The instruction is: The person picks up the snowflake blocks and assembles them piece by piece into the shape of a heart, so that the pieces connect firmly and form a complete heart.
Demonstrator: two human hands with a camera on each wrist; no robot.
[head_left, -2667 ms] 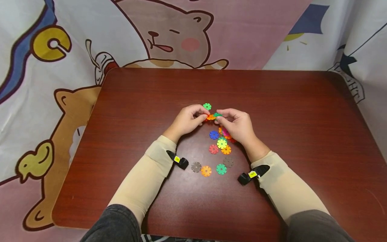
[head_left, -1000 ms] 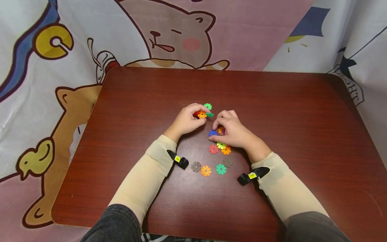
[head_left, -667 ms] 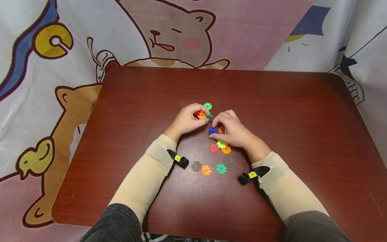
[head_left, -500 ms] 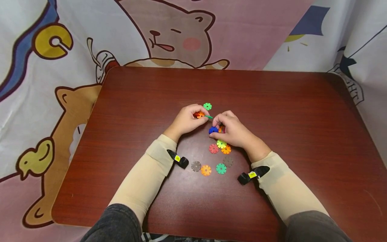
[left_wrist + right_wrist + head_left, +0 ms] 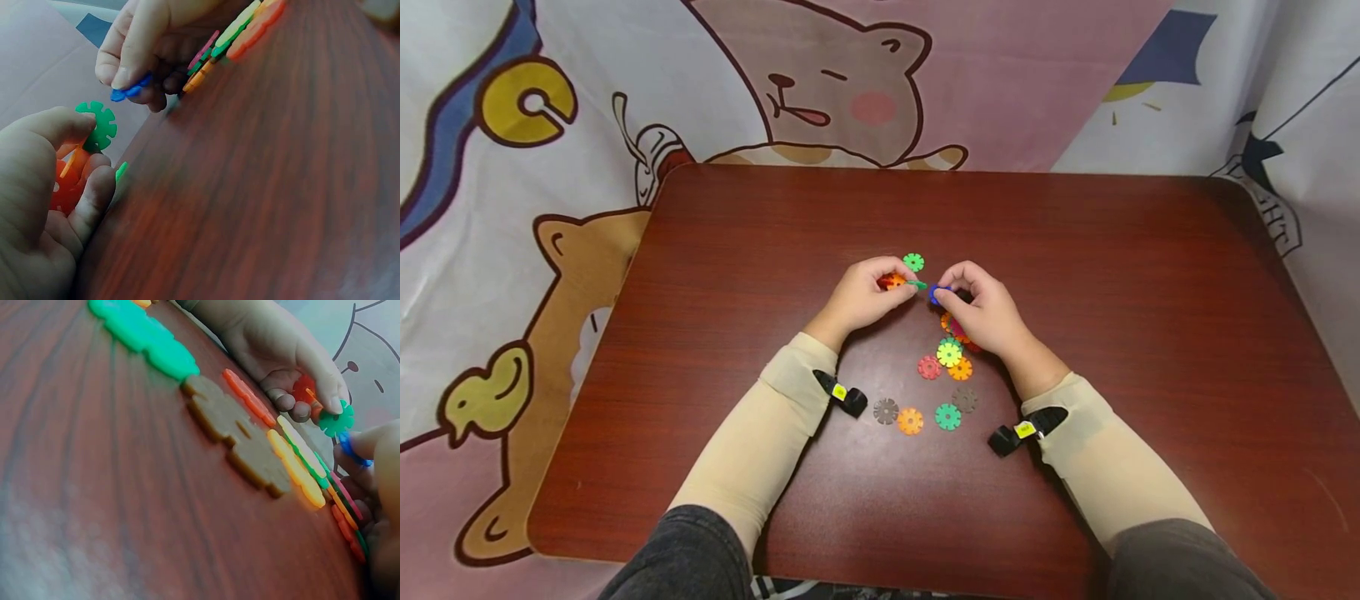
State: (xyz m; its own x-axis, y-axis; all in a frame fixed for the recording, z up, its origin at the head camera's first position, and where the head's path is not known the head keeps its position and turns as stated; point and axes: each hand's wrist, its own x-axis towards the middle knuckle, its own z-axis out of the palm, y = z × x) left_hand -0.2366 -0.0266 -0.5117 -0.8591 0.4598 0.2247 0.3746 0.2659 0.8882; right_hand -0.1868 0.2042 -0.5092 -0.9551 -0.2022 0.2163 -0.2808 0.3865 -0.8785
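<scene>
My left hand (image 5: 863, 296) holds a joined chain of notched plastic discs. In the left wrist view, a green disc (image 5: 103, 128) is slotted to an orange disc (image 5: 74, 164), with a red disc (image 5: 64, 195) behind it, partly covered by the fingers. Between thumb and fingertips, my right hand (image 5: 992, 312) pinches a blue notched disc (image 5: 934, 294). The blue disc is close to the green one; from the right wrist view I cannot tell whether their edges touch. A bright green disc (image 5: 913, 262) lies flat just beyond the left fingertips.
Under the right hand lies an overlapping pile with a yellow-green disc (image 5: 950, 354) and an orange disc (image 5: 960, 369). A pinkish-red disc (image 5: 928, 367) is beside it. Nearer on the brown table (image 5: 700, 417) lie a grey disc (image 5: 886, 411), an orange disc (image 5: 910, 421) and a green disc (image 5: 947, 417).
My right hand has let go of the green disc, picked the blue disc off the table and raised it toward the left hand. The left hand keeps its chain, now turned somewhat.
</scene>
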